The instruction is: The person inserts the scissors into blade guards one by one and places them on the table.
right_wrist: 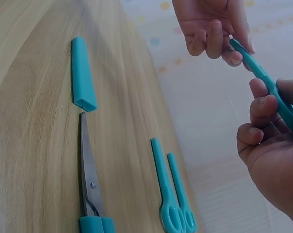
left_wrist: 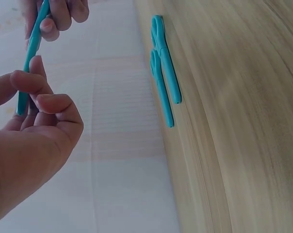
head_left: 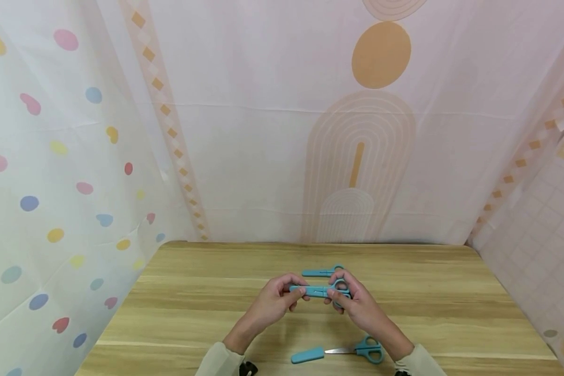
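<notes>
Held up above the table is a pair of teal scissors (head_left: 316, 291) with its blades inside a teal cover. My left hand (head_left: 270, 303) pinches the covered tip end between thumb and fingers. At the other end, my right hand (head_left: 361, 304) grips the scissors by the handle loops. Below the hands, near the table's front, lies a bare-bladed pair of scissors (head_left: 368, 350), blades pointing left. Just off its tip rests a loose teal blade cover (head_left: 307, 355), its open end facing the blades.
Two more covered scissors lie side by side toward the table's back, the larger-looking one (left_wrist: 170, 73) beside the other (left_wrist: 162, 92) in the left wrist view. The wooden table (head_left: 192, 313) ends at a patterned curtain (head_left: 244, 156) behind and to the sides.
</notes>
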`<state>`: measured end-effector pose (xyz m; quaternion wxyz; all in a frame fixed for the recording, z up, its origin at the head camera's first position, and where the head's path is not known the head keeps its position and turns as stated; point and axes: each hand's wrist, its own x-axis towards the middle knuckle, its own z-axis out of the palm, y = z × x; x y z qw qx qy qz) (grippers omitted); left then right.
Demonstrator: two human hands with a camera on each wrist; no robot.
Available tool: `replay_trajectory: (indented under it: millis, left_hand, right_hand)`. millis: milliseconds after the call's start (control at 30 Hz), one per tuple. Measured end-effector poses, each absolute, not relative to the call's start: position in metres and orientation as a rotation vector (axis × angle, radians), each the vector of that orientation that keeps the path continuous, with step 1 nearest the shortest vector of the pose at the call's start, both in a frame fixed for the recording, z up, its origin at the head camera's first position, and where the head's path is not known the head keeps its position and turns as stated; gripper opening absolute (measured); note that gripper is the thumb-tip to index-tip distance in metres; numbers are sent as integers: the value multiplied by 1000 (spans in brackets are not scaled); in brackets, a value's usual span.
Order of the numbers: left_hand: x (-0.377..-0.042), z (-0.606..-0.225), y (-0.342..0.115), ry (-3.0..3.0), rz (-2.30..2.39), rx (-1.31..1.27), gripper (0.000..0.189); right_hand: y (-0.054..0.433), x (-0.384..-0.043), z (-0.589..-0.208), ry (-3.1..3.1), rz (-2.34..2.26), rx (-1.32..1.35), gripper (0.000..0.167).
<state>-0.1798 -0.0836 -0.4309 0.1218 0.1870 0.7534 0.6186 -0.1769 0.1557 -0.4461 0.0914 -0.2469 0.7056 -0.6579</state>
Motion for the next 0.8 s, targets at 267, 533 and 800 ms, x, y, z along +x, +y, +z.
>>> replay_trajectory:
  millis: [267, 533, 800]
  left_hand:
    - [-181, -432, -84, 2240, 1735, 561, 18]
    - [-181, -433, -84, 2285, 1677, 590, 18]
    - [-182, -436, -84, 2304, 1671, 609, 15]
  right_hand:
    - [159, -177, -447, 2086, -1953, -660, 18]
    - [164, -177, -449, 2076, -1942, -661, 19]
    - [170, -176, -452, 2063, -1942, -703, 15]
